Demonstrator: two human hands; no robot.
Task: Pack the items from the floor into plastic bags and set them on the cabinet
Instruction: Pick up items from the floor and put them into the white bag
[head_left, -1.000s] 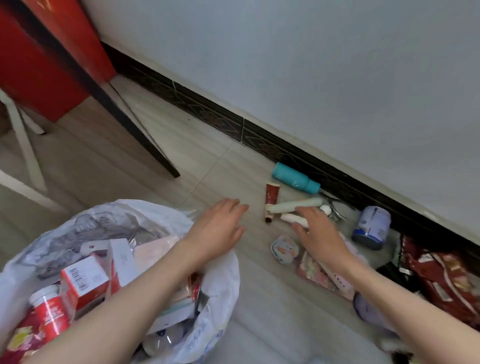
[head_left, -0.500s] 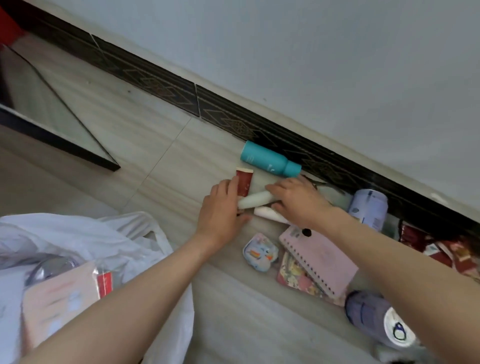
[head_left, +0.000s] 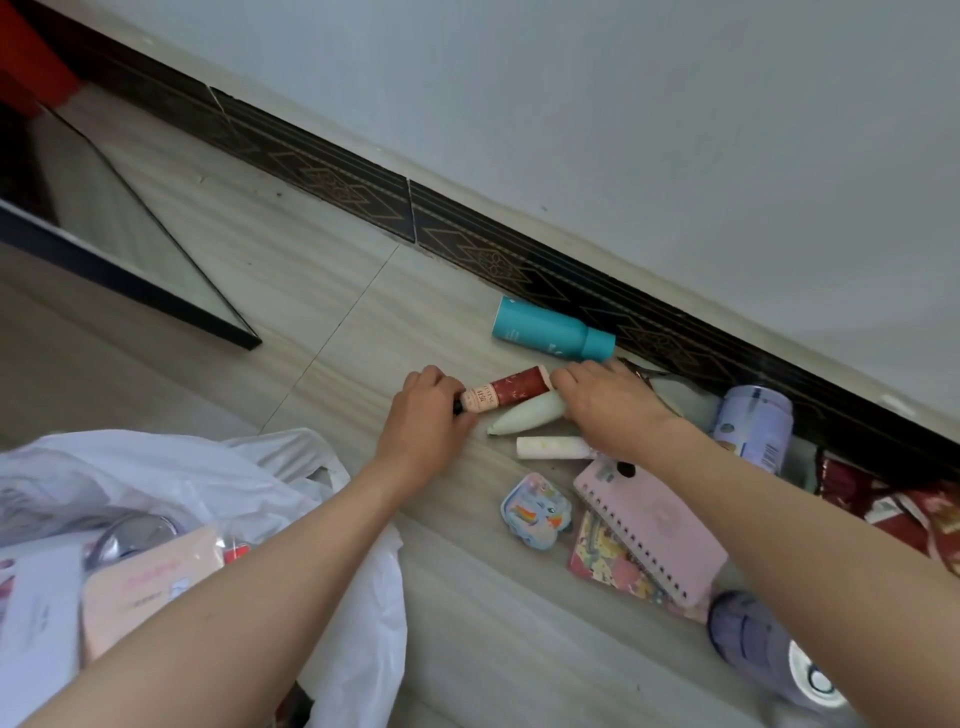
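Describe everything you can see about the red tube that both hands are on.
The red tube is a small squeeze tube lying on its side on the pale wood-look floor. Its body is dark red with a fine pattern, it has a cream label band with red print near the left end, and a dark cap there. The left hand grips the cap end; the right hand touches its flat crimped end. A pale green tube lies right beside it, on the near side.
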